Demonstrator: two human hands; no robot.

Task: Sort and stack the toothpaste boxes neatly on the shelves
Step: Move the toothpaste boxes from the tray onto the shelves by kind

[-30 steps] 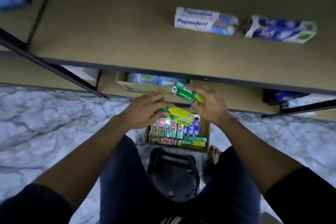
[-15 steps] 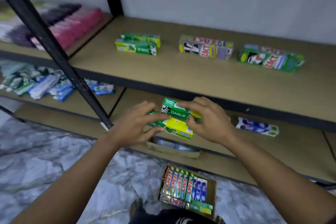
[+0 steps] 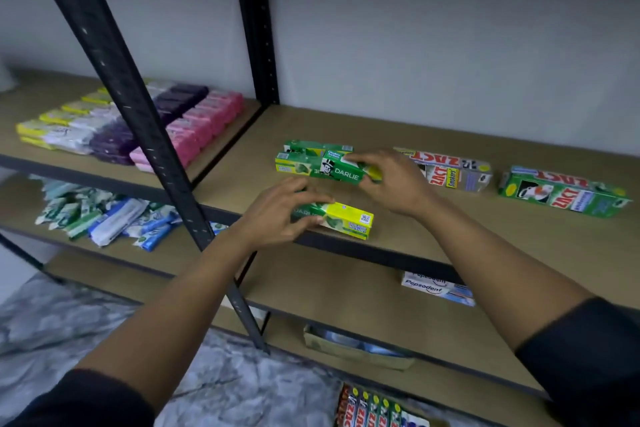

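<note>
Head view: clutching yellow-ended Darlie box (image 3: 346, 220) in left hand (image 3: 280, 215), pinching green Darlie box (image 3: 332, 172) in right hand (image 3: 391, 180).

Both Darlie boxes (image 3: 346, 218) now up at shelf (image 3: 346, 125).

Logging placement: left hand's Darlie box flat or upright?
Flat: yellow-ended Darlie box held long side level at shelf front edge, gripped by left hand.

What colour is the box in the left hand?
The box is green with a yellow end; the head view shows it.
</note>
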